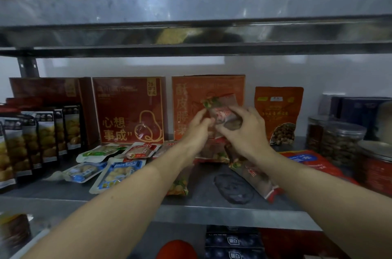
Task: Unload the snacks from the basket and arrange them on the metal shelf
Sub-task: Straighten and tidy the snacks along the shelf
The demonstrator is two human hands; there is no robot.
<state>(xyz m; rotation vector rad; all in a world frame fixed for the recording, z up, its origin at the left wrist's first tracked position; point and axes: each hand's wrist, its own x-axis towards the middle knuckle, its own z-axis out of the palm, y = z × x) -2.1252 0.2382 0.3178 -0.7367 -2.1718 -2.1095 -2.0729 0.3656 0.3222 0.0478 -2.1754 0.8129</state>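
Both my hands hold one small clear snack packet with a red label, raised above the middle metal shelf in front of an orange box. My left hand pinches its left edge, and my right hand grips its right side and bottom. Below my hands, similar red-edged packets lie flat on the shelf. Several small packets in blue, green and red lie to the left. The basket is not in view.
A dark red gift box stands at the back. Black-and-yellow bags stand in a row at the left. An orange nut pouch, clear jars and a red bag fill the right. The upper shelf hangs close overhead.
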